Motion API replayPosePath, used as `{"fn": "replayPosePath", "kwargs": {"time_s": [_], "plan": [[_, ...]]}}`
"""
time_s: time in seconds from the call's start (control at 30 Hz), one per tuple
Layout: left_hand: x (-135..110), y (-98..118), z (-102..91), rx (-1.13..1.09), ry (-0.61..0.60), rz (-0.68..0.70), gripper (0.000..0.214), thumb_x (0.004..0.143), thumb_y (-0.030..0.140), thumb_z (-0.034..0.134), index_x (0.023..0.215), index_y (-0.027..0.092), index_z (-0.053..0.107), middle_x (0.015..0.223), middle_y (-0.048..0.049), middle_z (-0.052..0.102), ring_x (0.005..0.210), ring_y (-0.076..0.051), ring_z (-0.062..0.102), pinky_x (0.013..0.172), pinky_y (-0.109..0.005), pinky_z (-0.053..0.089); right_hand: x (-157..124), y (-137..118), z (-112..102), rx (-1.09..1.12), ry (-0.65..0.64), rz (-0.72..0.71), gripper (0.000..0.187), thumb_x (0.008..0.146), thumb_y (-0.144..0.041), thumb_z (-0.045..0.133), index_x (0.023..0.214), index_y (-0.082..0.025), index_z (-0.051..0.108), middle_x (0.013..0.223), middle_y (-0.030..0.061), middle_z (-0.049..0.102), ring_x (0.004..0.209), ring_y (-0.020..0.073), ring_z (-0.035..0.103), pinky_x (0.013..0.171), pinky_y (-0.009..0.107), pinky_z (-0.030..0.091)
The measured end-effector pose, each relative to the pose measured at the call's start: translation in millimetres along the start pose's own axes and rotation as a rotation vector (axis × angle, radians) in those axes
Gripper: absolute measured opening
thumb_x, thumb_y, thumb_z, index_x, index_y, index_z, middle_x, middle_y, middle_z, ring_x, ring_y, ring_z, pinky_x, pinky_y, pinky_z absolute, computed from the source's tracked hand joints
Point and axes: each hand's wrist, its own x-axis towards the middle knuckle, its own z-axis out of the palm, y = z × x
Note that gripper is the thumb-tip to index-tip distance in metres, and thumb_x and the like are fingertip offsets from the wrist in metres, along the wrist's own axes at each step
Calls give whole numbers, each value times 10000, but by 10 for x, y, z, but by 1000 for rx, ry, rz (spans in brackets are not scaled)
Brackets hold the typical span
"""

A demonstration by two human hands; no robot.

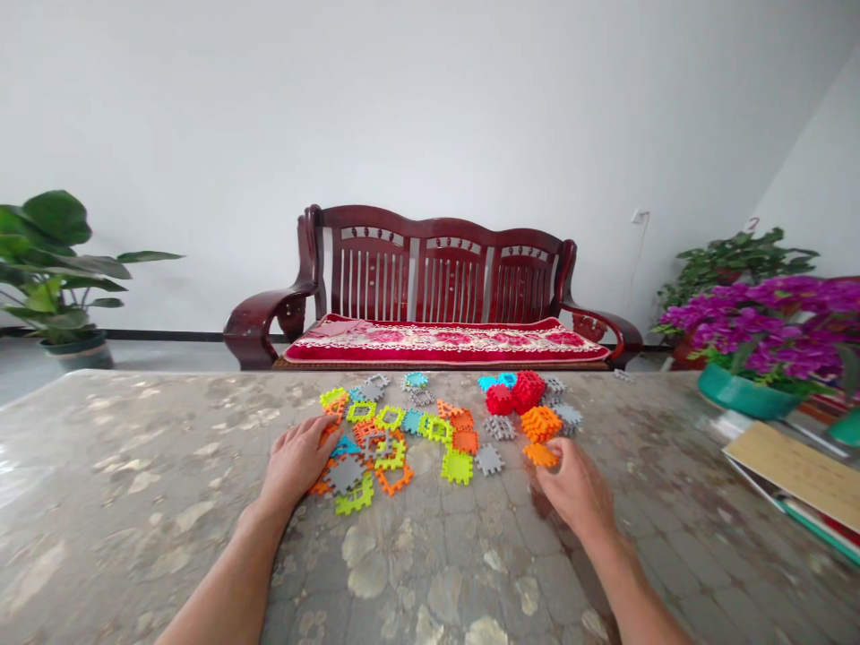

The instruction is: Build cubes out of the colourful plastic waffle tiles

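Observation:
My right hand (576, 484) pinches an orange toothed-edge building tile (539, 454) between thumb and fingers. Just behind that tile is a stack of orange tiles (541, 423). My left hand (297, 457) lies with outstretched fingers at the left side of a loose pile, touching orange pieces. In this pile are a grey tile (345, 475), lime green frame tiles (355, 494) and an orange frame (395, 480). Between my hands, a lime green tile (458, 467), an orange tile (465, 441) and a grey tile (490, 460) lie flat.
Red tile clusters (528, 391) and grey tiles (501, 428) lie beyond my right hand. At the table's right stand purple flowers in a green pot (749, 394) beside a cardboard-coloured folder (799, 470). A wooden bench (447, 278) stands behind the table (430, 546).

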Motion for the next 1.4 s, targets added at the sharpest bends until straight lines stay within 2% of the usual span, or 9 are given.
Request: {"fn": "replayPosePath", "kwargs": {"time_s": [0.37,0.5,0.6,0.73,0.9,1.07,1.23,1.4], "plan": [[-23,51,-50,39,-14,-9,428,922,455,338,1230,284,583,1318,-39,612,1208,-247,547,1030,-407,357,75,222,98,-108,54,65,381,746,-322,565,1112,-216,578,1020,95,678,922,260,628,728,340,425],[-14,35,-36,40,-16,-3,435,925,456,338,1240,279,580,1326,-45,606,1198,-243,551,1022,-402,362,37,129,123,-20,136,-79,296,775,-266,527,1058,-213,593,1014,78,668,941,238,601,801,333,424],[-8,23,-23,38,-16,-1,442,927,455,330,1244,276,580,1328,-47,604,1204,-244,548,1027,-408,358,-25,-12,213,151,118,-214,220,819,-242,470,991,-211,603,990,62,667,942,212,596,834,318,432],[-10,27,-23,37,-15,-3,442,925,459,335,1240,277,585,1314,-43,613,1217,-243,543,1034,-411,354,-34,-190,372,234,71,-260,304,849,-270,472,1122,-181,572,1097,93,658,1049,224,582,909,339,435],[-10,18,-20,19,3,1,433,919,463,353,1236,296,594,1308,-35,619,1205,-242,552,1027,-407,362,122,-419,384,102,4,-234,437,864,-291,504,1267,-123,503,1231,154,609,1141,259,551,967,352,406],[-7,2,-5,6,-1,-6,438,920,461,355,1251,291,586,1315,-35,615,1211,-241,545,1033,-411,355,247,-617,317,-43,-104,-161,540,887,-344,507,1345,-64,446,1214,200,612,1120,306,563,918,374,414],[-14,15,-15,15,-4,-3,433,923,454,352,1248,290,588,1312,-38,616,1204,-244,548,1027,-415,359,255,-619,382,-119,-106,-112,515,882,-293,503,1341,-64,460,1160,206,632,1090,310,569,908,377,402],[-17,30,-27,28,-4,-8,426,926,446,350,1247,293,585,1318,-38,612,1199,-242,552,1027,-405,359,248,-572,441,-30,-72,-23,541,835,-257,530,1352,-120,450,1178,162,628,1097,293,559,897,362,413]]}}
